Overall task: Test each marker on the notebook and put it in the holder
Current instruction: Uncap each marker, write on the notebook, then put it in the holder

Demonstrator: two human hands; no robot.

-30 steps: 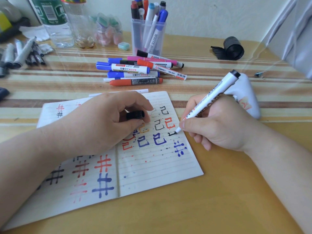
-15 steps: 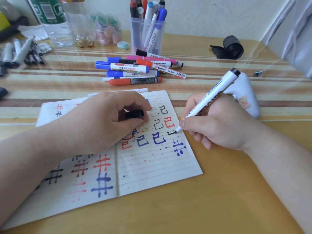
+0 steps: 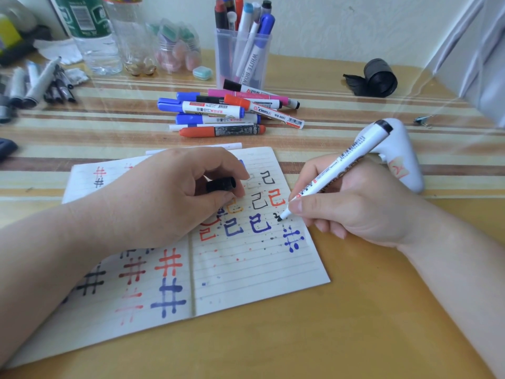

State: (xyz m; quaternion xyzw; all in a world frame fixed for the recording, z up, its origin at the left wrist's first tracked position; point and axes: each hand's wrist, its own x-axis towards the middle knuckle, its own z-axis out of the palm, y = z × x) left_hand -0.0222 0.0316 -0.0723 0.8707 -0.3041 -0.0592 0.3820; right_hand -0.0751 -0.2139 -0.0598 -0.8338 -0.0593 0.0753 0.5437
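Note:
An open lined notebook lies on the table, covered in coloured test marks. My right hand grips a white marker with a black end, its black tip touching the right page beside a fresh black mark. My left hand rests on the notebook and pinches the black cap between thumb and fingers. A pile of capped markers lies beyond the notebook. Behind the pile stands the clear holder with several markers upright in it.
A white gun-shaped tool lies just right of my right hand. A black roll sits at the back right. Bottles and a jar stand at the back left, with grey pens at the far left edge.
The marker tip has shifted slightly on the right page, and the black mark under it has grown a little. My left hand has stayed in place with the cap.

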